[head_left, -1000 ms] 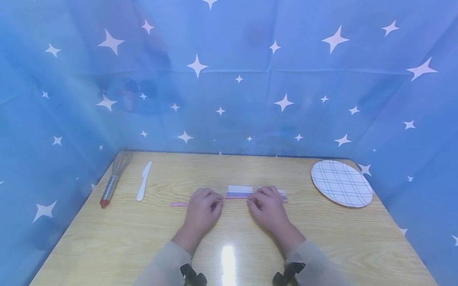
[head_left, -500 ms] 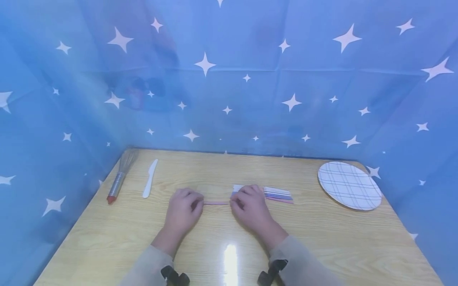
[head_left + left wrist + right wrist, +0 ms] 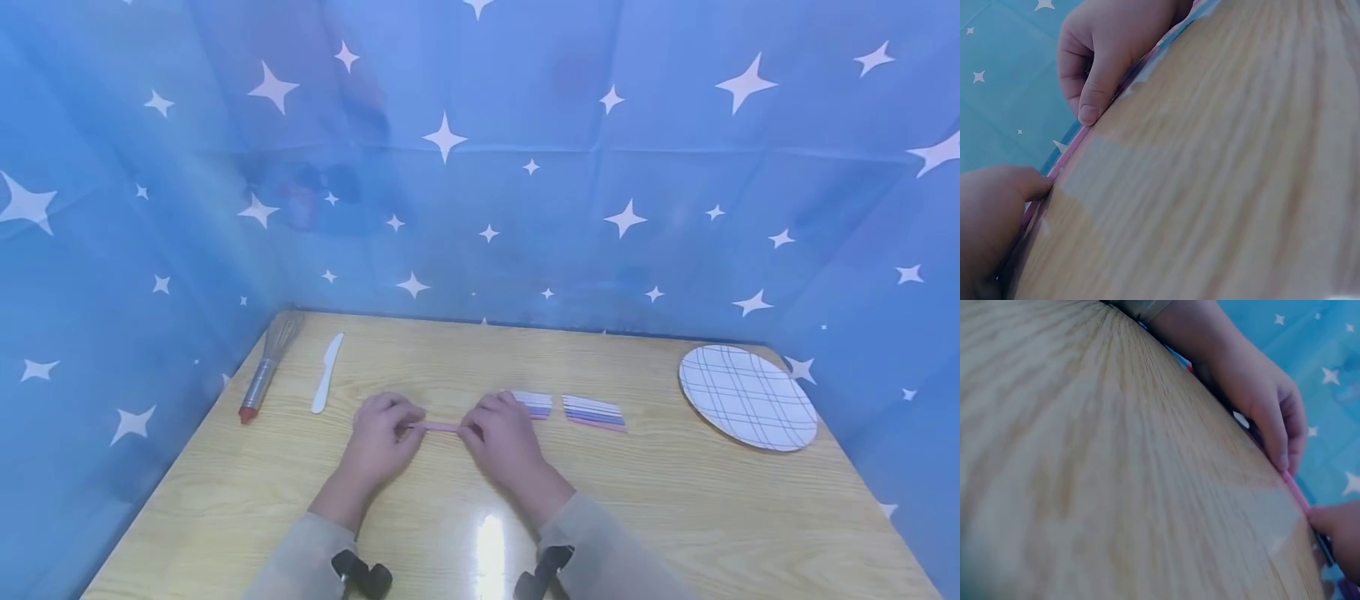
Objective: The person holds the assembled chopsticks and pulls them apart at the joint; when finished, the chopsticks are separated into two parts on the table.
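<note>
A thin pink stick lies across the space between my hands, close to the table surface. My left hand pinches it toward its left end. My right hand pinches it further right, thumb and fingertips together. The same pink stick runs between both thumbs in the left wrist view. Beside the right hand lies a row of white, purple and pink sticks, partly hidden by that hand. A second similar row sits just right of it, across a small gap.
A whisk with a red-ended handle lies at the table's left edge. Next to it is a white plastic knife. A checked oval plate rests at the right. A blue starry cloth encloses the back and sides.
Both hands have moved left along the table, away from the stick rows, uncovering the right row. The right hand has come closer to the left. The head view has turned slightly left.
</note>
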{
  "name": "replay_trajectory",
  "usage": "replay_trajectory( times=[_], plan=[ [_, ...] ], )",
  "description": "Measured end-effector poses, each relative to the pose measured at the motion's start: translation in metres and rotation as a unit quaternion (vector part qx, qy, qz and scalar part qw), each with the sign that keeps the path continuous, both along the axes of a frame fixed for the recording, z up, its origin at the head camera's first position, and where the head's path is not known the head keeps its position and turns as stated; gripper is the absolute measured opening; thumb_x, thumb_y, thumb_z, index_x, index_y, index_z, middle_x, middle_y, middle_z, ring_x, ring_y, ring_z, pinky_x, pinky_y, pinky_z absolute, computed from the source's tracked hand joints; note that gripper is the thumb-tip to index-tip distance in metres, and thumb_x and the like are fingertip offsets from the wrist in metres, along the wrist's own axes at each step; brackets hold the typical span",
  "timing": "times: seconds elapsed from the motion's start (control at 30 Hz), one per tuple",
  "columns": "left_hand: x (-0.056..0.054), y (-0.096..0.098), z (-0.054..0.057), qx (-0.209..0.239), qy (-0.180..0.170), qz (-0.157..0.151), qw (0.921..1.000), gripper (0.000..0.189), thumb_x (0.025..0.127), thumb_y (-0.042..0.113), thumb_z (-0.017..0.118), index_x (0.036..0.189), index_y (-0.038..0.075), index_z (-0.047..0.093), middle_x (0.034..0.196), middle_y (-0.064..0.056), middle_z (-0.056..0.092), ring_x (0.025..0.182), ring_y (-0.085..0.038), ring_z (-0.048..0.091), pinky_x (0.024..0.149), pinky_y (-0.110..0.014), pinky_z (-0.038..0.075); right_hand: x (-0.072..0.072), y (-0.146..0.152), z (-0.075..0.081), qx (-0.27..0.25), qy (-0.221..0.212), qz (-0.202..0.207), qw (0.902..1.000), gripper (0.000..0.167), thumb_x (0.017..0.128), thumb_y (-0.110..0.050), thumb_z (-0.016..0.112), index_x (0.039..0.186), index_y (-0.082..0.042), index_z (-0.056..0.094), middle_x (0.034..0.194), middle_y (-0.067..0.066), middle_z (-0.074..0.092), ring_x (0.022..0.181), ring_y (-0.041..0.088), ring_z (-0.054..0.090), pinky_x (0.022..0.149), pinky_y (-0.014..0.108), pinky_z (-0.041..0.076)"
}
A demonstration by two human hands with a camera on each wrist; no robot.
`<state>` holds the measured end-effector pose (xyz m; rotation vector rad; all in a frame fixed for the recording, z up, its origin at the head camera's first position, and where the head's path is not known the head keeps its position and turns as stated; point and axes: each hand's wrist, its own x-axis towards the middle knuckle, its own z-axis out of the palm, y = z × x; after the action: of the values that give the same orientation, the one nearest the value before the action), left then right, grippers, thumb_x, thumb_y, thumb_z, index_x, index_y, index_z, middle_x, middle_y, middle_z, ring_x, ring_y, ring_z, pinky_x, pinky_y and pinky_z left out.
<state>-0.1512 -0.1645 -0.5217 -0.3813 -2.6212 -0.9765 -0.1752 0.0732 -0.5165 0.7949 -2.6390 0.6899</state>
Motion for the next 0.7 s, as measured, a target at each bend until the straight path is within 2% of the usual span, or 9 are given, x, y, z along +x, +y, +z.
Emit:
replay_trajectory(
  times=[0.17,0.33,0.5,0.7],
  plan=[
    [-0.001,0.001,-0.003,-0.008,0.017,-0.003,0.9998,0.015,0.089,0.020,0.087,0.104,0.018,0.082,0.109,0.002,0.071,0.106,-0.023,0.059,0.097,-0.049,0.041,0.000,0.001,-0.003,0.021,-0.005,-0.011,0.9997,0.011,0.098,-0.031,0.079,0.093,-0.022,0.078,0.094,-0.010,0.066,0.092,0.016,0.055,0.085,0.037,0.047],
    [-0.003,0.002,-0.004,-0.015,0.015,0.011,0.9997,0.011,0.093,0.024,0.085,0.103,0.020,0.082,0.107,0.004,0.073,0.107,-0.023,0.061,0.098,-0.050,0.044,-0.001,0.002,-0.007,0.036,-0.031,-0.025,0.9985,0.015,0.105,-0.035,0.070,0.099,-0.022,0.072,0.098,-0.009,0.064,0.092,0.016,0.052,0.087,0.036,0.046],
    [-0.002,0.004,-0.003,0.002,0.006,0.023,0.9997,0.012,0.093,0.026,0.085,0.104,0.020,0.082,0.104,0.005,0.074,0.104,-0.020,0.063,0.098,-0.049,0.047,0.001,0.005,-0.006,0.004,-0.057,-0.029,0.9980,0.011,0.106,-0.031,0.066,0.100,-0.023,0.071,0.096,-0.012,0.064,0.088,0.014,0.052,0.094,0.036,0.048],
    [-0.001,0.005,0.000,0.009,0.021,0.020,0.9995,0.013,0.092,0.026,0.087,0.102,0.019,0.083,0.097,0.008,0.073,0.095,-0.014,0.061,0.090,-0.041,0.049,0.005,0.012,-0.002,-0.042,-0.029,-0.011,0.9986,0.010,0.100,-0.035,0.075,0.104,-0.026,0.079,0.091,-0.018,0.064,0.084,0.008,0.051,0.079,0.029,0.049]
  ],
)
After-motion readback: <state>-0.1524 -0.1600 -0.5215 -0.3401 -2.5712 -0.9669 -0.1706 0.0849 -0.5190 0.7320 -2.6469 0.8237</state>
